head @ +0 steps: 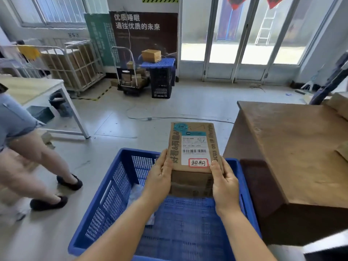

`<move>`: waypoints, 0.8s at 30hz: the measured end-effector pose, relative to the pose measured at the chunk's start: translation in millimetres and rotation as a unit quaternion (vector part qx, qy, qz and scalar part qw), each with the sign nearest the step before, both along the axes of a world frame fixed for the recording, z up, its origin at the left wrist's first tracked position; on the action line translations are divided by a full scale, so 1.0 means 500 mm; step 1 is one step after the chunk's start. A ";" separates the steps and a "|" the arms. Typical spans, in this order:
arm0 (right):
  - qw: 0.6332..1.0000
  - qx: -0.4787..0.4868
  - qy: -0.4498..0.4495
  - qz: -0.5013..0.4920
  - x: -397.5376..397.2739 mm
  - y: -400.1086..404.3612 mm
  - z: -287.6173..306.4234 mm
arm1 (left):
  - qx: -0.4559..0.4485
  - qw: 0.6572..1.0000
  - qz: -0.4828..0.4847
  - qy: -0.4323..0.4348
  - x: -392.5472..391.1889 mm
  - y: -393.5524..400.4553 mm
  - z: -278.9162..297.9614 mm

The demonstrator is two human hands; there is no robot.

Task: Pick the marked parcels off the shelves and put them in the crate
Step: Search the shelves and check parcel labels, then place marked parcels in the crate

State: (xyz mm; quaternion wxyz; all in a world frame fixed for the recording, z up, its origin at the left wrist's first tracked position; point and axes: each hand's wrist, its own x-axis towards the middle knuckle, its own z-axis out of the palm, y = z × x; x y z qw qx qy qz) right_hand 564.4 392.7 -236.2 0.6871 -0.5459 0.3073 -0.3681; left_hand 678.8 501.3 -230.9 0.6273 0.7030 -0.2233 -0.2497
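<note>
You are holding a cardboard parcel (193,147) between both hands, above the far end of the blue crate (113,200). Your left hand (160,178) lies along its left side with fingers fairly straight, and your right hand (224,183) clasps the right side, thumb up on the top face. A red-bordered handwritten sticker (198,162) sits at the near edge of its white shipping label (194,147). A pale plastic bag (136,196) lies inside the crate, and a large brown box (293,147) stands just right of it.
</note>
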 end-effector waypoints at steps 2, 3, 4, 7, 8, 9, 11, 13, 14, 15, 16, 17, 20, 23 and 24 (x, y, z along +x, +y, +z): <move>0.999 0.014 0.027 0.011 0.034 -0.025 -0.046 | 0.011 0.999 0.001 0.031 0.031 -0.019 -0.043; 0.999 0.021 0.041 0.015 0.050 -0.034 -0.070 | 0.017 0.999 0.003 0.044 0.046 -0.025 -0.067; 0.998 0.029 0.056 0.019 0.064 -0.040 -0.096 | 0.028 0.998 0.005 0.054 0.059 -0.030 -0.089; 0.993 0.056 0.101 0.025 0.101 -0.051 -0.174 | 0.064 0.994 0.000 0.090 0.101 -0.035 -0.175; 0.991 0.064 0.116 0.026 0.112 -0.055 -0.203 | 0.074 0.992 -0.006 0.104 0.117 -0.037 -0.204; 0.988 0.070 0.131 0.029 0.123 -0.059 -0.233 | 0.085 0.989 -0.012 0.122 0.131 -0.038 -0.236; 0.983 0.082 0.162 0.036 0.146 -0.065 -0.296 | 0.109 0.982 -0.028 0.149 0.158 -0.037 -0.295; 0.976 0.096 0.192 0.043 0.170 -0.068 -0.359 | 0.133 0.977 -0.053 0.157 0.187 -0.037 -0.358; 0.971 0.103 0.208 0.047 0.182 -0.069 -0.392 | 0.145 0.974 -0.063 0.161 0.203 -0.037 -0.390; 0.967 0.110 0.223 0.049 0.195 -0.070 -0.426 | 0.152 0.972 -0.072 0.167 0.219 -0.038 -0.421; 0.963 0.115 0.237 0.055 0.206 -0.072 -0.459 | 0.158 0.969 -0.079 0.170 0.234 -0.040 -0.457; 0.958 0.122 0.251 0.058 0.216 -0.075 -0.495 | 0.165 0.966 -0.086 0.176 0.248 -0.040 -0.493; 0.943 0.148 0.292 0.061 0.249 -0.081 -0.612 | 0.193 0.956 -0.110 0.193 0.288 -0.037 -0.610; 0.930 0.161 0.325 0.060 0.278 -0.077 -0.726 | 0.223 0.946 -0.121 0.203 0.326 -0.034 -0.731; 0.926 0.163 0.334 0.060 0.287 -0.077 -0.764 | 0.233 0.944 -0.122 0.200 0.338 -0.037 -0.770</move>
